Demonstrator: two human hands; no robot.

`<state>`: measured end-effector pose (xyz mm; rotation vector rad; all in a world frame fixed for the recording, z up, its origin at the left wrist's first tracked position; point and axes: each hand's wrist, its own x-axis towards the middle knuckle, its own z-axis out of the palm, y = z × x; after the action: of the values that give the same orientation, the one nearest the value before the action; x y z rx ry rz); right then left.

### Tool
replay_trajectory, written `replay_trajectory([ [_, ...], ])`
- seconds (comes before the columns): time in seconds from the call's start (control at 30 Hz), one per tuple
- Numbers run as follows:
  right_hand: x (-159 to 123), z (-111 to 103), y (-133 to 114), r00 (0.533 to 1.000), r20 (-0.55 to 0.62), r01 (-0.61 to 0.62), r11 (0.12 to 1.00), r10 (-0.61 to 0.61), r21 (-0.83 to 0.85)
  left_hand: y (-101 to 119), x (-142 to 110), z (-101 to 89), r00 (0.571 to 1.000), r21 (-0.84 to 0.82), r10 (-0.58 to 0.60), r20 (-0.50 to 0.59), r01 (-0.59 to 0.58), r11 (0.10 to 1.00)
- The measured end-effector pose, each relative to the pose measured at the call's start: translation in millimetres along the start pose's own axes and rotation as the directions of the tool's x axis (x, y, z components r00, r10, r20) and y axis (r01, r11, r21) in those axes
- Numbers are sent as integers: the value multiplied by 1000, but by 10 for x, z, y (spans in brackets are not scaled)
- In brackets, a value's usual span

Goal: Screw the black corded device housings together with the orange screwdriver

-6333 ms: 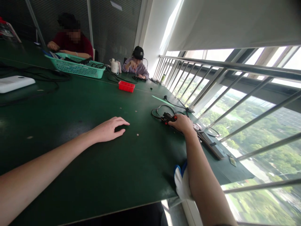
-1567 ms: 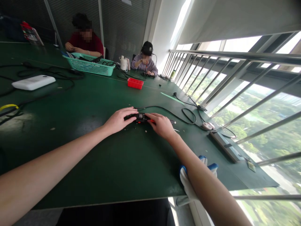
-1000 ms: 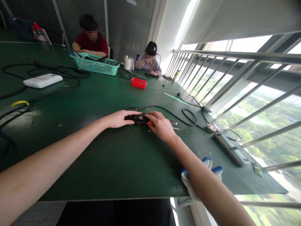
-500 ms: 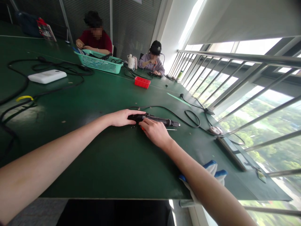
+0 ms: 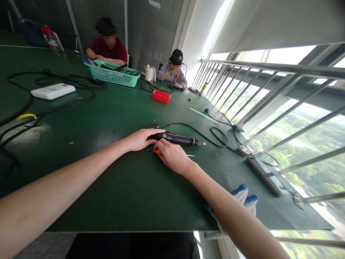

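Taking 12 o'clock as straight away from the wearer, the black corded tool (image 5: 183,139) lies on the desk (image 5: 129,194) with its long axis running from 9 to just past 3, metal tip at the 3 o'clock end. The left hand (image 5: 138,139) is the nearer one: its grip is closed around the tool's 9 o'clock end, thumb on the near side, fingers over the far side. The right hand (image 5: 174,155) sits at the tool's 6 o'clock, just beside the body; whether its knuckles touch it, I cannot tell. That grip is narrow, curled around an orange-handled screwdriver (image 5: 159,152), whose thin shank emerges toward 3, nearly parallel to the tool. The cord (image 5: 185,125) loops past at the tool's 12 to 2 o'clock.
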<state>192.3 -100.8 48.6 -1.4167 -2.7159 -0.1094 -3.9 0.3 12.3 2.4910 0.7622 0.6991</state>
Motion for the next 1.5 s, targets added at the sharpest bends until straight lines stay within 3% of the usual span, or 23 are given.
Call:
replay_trajectory([
  [0.3,-85,-64,90,993,23,118,991,-120,58,80,1,7,995,47,-67,-70,70,996],
  [0.43,-94,-58,80,998,19,55,998,-55,44,112,6,1,995,73,-67,-75,73,995],
  [0.53,-103,-57,176,996,-90,-7,994,17,106,110,8,6,991,109,-92,-97,102,989],
  [0.7,-109,-3,476,892,-372,-173,955,255,240,82,-5,33,983,180,-134,-124,155,971],
  [0.8,-86,62,543,854,-405,-215,930,326,297,86,-12,49,985,211,-113,-134,140,968],
  [1.03,-4,110,456,838,-441,-222,939,321,261,144,-16,58,989,257,-71,-132,103,961],
  [1.33,-123,30,431,909,-338,-256,967,244,10,135,-15,68,983,264,-117,-140,151,953],
  [1.5,-99,-36,290,981,-186,-81,992,62,-96,66,-3,82,981,228,-124,-151,157,961],
])
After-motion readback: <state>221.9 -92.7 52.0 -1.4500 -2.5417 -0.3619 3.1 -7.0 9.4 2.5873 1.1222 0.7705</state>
